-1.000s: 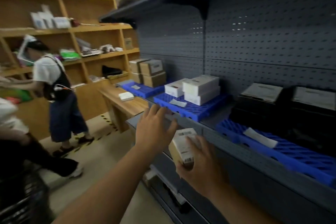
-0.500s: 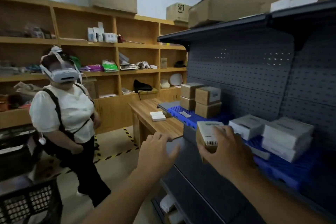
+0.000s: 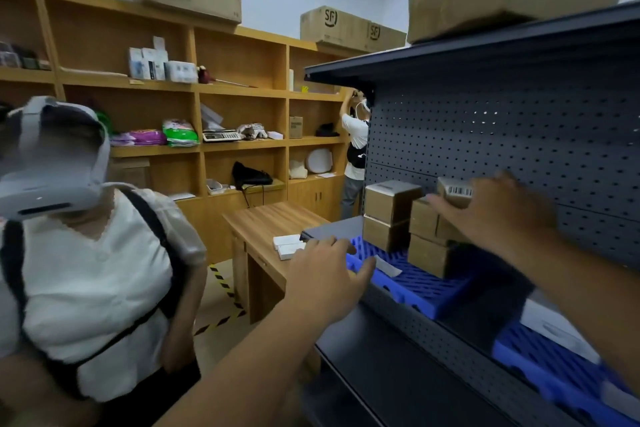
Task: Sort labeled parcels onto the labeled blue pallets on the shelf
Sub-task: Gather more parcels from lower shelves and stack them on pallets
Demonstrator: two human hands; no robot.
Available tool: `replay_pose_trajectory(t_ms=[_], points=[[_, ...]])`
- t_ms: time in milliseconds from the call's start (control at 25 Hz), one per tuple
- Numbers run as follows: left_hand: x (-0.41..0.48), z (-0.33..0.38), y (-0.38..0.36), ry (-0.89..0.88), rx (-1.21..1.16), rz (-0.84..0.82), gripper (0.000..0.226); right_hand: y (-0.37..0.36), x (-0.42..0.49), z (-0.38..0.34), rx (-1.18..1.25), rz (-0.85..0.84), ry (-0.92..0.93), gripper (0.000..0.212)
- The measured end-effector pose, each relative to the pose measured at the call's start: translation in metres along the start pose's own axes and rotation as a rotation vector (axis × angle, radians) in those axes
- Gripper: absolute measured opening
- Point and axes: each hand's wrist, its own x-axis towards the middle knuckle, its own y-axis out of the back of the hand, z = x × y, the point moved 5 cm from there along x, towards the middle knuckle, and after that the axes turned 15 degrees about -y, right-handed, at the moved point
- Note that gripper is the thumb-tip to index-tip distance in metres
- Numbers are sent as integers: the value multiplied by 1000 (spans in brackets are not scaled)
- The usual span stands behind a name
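Note:
My right hand (image 3: pixel 498 215) grips a small brown parcel (image 3: pixel 452 189) with a barcode label, held against the top of the stacked brown boxes (image 3: pixel 391 215). Those boxes stand on the leftmost blue pallet (image 3: pixel 412 282), which carries a white paper label (image 3: pixel 386 265) near its front. My left hand (image 3: pixel 329 279) hovers with fingers spread at that pallet's front left corner and holds nothing. A second blue pallet (image 3: pixel 550 367) lies further right on the same grey shelf, partly behind my right forearm.
A person in a white top with a headset (image 3: pixel 69 253) stands close on my left. Another person (image 3: pixel 356 149) stands at the far end of the shelf unit. A wooden table (image 3: pixel 270 222) with white boxes abuts the shelf. Wooden shelving lines the back wall.
My view swung left along the shelf. My right hand carried the parcel up and over to the brown box stack. The left hand moved to the pallet's corner. The person on my left is nearer.

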Motion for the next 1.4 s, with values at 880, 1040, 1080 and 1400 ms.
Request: replay_pose_trajectory(t_ms=[880, 1040, 1080, 1400], points=[[232, -90, -103, -247, -366, 306, 26, -115, 140, -90, -322, 142, -90, 85], [210, -53, -121, -407, -463, 180, 24, -114, 135, -96, -371, 103, -112, 84], [206, -48, -128, -404, -473, 141, 27, -114, 134, -97, -374, 103, -104, 80], [213, -46, -132, -400, -481, 136, 25, -106, 137, -93, -370, 99, -36, 69]])
